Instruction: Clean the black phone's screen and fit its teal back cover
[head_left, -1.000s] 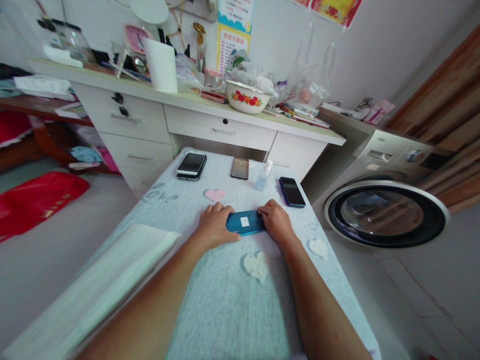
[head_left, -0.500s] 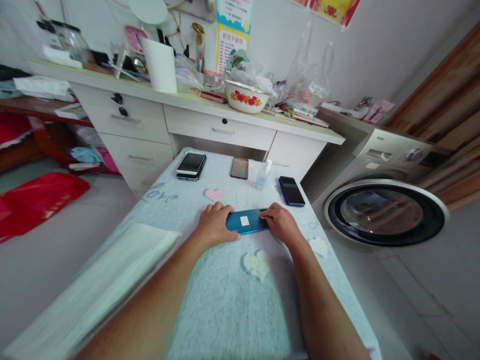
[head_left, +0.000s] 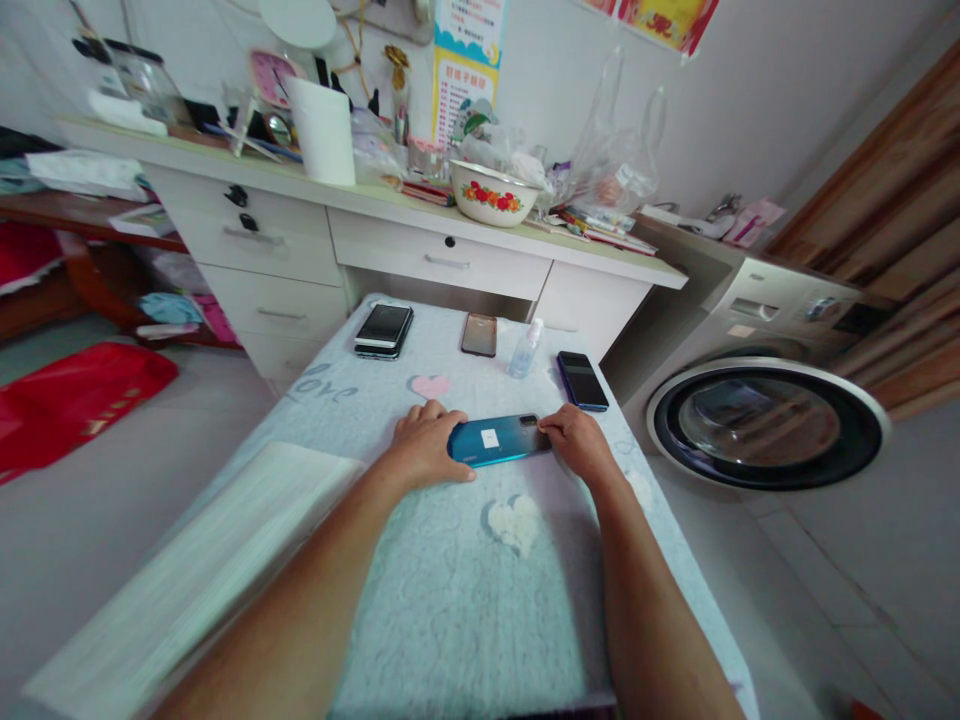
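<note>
A blue phone [head_left: 499, 441] with a small white sticker lies back up on the cloth-covered table [head_left: 480, 600]. My left hand [head_left: 429, 447] grips its left end between thumb and fingers. At the right end, beside the camera block, my right hand [head_left: 576, 440] has its fingers pinched together against the phone's edge; whether something thin is between them is too small to tell. Farther back are a stack of phones [head_left: 383, 330], a phone case [head_left: 479, 335], a clear spray bottle [head_left: 526, 350] and a dark phone [head_left: 583, 381].
A folded white cloth [head_left: 217, 570] lies along the table's left side. Behind the table stands a desk [head_left: 442, 262] with a flowered bowl [head_left: 495, 197] and a paper roll [head_left: 321, 132]. A washing machine [head_left: 765, 400] is at the right.
My right hand has shifted slightly right along the phone, so the camera block now shows. My left hand has moved a little left.
</note>
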